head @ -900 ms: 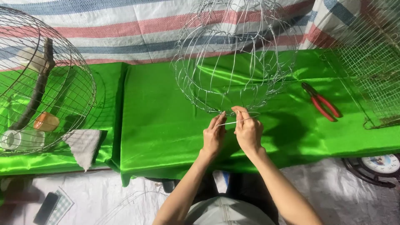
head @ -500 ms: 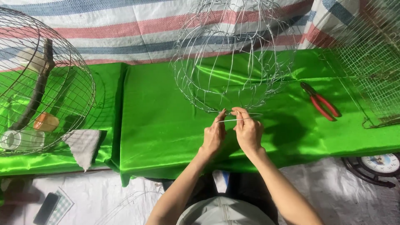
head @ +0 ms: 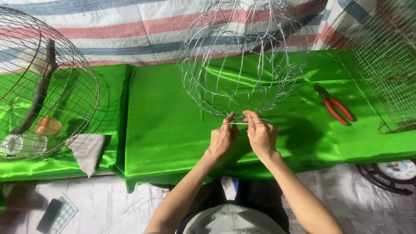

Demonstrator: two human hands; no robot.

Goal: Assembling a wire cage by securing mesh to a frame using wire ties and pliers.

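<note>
Both hands worked at the near rim of the round, unfinished bare-wire cage frame (head: pixel 242 65), which stood mid-table on the glossy green satin cloth (head: pixel 164 130). The left hand (head: pixel 222 139) and right hand (head: pixel 261 135) each pinched, fingertips closed, one thin straight wire (head: pixel 247 123). Sound practice appeared to be level, taut wire. The red-handled pliers (head: pixel 333 104) lay right; no package labels showed.

I see open green satin surface (head: pixel 164 125) left of my hands, mid-frame. The unfinished silver wire cage frame (head: pixel 242 56) blocks the way above them; red-handled pliers (head: pixel 334 105) and a flat wire mesh panel (head: pixel 390 60) crowd the right.
</note>
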